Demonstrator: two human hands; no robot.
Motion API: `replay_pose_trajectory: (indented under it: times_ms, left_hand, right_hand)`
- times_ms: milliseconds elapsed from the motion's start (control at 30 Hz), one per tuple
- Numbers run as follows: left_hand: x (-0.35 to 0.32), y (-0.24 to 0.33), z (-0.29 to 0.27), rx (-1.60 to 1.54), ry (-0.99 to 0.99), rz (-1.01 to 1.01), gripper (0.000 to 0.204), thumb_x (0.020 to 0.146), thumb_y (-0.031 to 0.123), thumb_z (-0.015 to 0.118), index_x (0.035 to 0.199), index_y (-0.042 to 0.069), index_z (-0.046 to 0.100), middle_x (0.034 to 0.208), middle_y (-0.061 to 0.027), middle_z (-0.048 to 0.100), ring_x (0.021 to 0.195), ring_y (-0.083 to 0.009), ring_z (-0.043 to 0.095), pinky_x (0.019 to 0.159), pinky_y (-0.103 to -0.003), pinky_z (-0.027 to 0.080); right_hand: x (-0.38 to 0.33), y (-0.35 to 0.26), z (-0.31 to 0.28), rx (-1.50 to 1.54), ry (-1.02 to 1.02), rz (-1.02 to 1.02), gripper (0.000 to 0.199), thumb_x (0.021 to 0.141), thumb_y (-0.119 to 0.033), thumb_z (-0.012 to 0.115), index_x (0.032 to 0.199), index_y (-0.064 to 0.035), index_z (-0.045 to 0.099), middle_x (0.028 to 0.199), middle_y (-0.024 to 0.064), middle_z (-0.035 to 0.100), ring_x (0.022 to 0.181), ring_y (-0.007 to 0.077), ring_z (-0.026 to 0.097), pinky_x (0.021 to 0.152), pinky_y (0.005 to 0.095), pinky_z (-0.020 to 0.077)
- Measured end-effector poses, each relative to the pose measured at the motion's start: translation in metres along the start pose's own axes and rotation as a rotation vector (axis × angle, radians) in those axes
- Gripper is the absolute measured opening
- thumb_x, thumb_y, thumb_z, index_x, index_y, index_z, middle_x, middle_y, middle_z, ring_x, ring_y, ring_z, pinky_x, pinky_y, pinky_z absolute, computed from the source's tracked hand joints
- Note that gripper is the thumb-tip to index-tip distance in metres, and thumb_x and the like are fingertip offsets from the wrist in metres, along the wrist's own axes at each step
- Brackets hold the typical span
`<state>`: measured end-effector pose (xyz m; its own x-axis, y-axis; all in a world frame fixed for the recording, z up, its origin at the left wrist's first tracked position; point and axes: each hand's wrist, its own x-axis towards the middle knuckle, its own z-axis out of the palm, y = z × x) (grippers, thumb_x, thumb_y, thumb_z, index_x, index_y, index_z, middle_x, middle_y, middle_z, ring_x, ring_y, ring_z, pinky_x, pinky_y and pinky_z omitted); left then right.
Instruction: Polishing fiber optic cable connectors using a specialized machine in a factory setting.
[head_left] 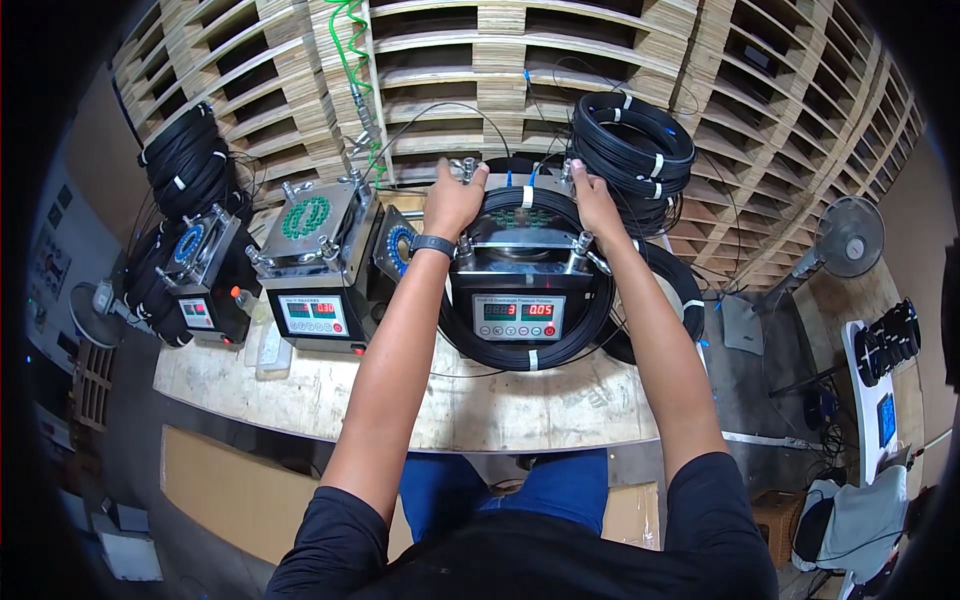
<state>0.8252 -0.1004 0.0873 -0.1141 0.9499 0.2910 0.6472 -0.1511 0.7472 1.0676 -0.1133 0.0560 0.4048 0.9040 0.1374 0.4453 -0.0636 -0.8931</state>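
Note:
In front of me stands a polishing machine [515, 262] with a metal top, a red digital display and buttons on its front panel. A black cable coil [533, 357] with white ties is draped around it, looping over its top and down past the panel. My left hand [455, 203] has its thumb and fingers around the clamp post at the machine's far left corner. My right hand [597, 205] is closed at the far right clamp post [567, 170], its fingers partly hidden. Blue-tipped connectors [532, 178] stand at the machine's back edge between my hands.
Two similar machines, one with a green ring [305, 216] and one with a blue ring [189, 243], stand to the left on the wooden table [480, 415]. Cable coils are piled at left [185, 165] and back right [633, 150]. A fan [850, 237] stands right; wooden pallets rise behind.

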Motion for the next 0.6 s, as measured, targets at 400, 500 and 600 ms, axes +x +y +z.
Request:
replay_pose_trajectory:
  times_ms: [400, 500, 600]
  left_hand:
    - [0.007, -0.011, 0.009, -0.101, 0.014, 0.036, 0.100, 0.086, 0.053, 0.067, 0.150, -0.011, 0.025, 0.130, -0.0402, 0.054, 0.120, -0.0508, 0.056, 0.103, -0.047, 0.045]
    - [0.002, -0.005, 0.008, -0.038, 0.035, 0.014, 0.095, 0.088, 0.049, 0.065, 0.150, -0.011, 0.025, 0.126, -0.0400, 0.056, 0.117, -0.0510, 0.058, 0.102, -0.049, 0.046]
    - [0.000, -0.002, 0.006, -0.007, 0.051, 0.023, 0.093, 0.088, 0.045, 0.066, 0.151, -0.009, 0.024, 0.121, -0.0384, 0.060, 0.114, -0.0496, 0.060, 0.100, -0.049, 0.047]
  right_hand:
    - [-0.020, -0.026, -0.008, -0.156, 0.009, 0.069, 0.088, 0.093, -0.074, 0.036, 0.133, 0.0015, 0.058, 0.133, 0.0320, 0.058, 0.130, 0.0433, 0.052, 0.110, 0.0443, 0.0380]
    - [-0.019, -0.024, -0.011, -0.192, -0.041, 0.040, 0.087, 0.094, -0.073, 0.036, 0.129, 0.0018, 0.062, 0.131, 0.0313, 0.059, 0.130, 0.0426, 0.053, 0.110, 0.0432, 0.0384]
    - [-0.008, -0.013, -0.008, -0.092, -0.105, 0.017, 0.086, 0.095, -0.073, 0.037, 0.128, 0.0021, 0.063, 0.130, 0.0308, 0.060, 0.129, 0.0422, 0.053, 0.110, 0.0423, 0.0382]
